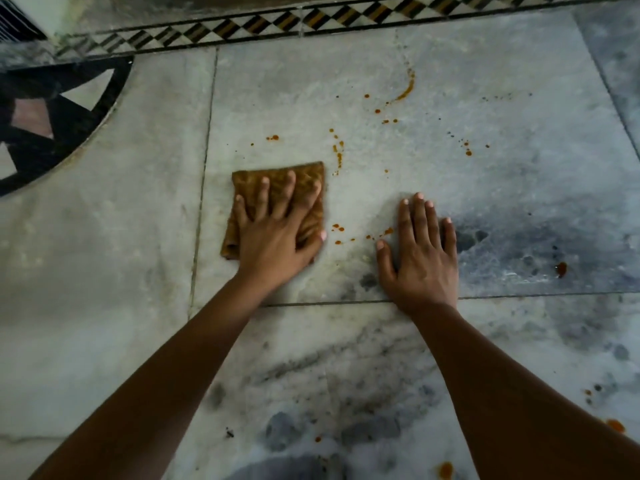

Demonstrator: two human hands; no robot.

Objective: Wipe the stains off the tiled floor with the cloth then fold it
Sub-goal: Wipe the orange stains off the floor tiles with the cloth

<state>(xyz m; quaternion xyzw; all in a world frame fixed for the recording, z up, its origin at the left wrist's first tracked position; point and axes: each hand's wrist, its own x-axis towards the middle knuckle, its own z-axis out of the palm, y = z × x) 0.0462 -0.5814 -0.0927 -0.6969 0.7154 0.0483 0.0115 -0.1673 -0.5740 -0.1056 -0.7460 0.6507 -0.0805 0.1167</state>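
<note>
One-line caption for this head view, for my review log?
Left hand presses a brown cloth flat on the marble floor; right hand rests beside orange stains.

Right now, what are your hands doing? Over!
Left hand flat, pressing the cloth. Right hand empty, flat on the floor. Orange stains left, nothing blocking.

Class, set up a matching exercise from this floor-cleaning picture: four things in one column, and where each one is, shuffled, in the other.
Column 1
1. left hand
2. right hand
3. folded brown cloth
4. curved orange streak stain

Column 2
A. far side of the tile, beyond both hands
B. flat on bare marble floor
C. spread on top of the cloth
D. pressed under a palm

Pairs: 1-C, 2-B, 3-D, 4-A
</note>
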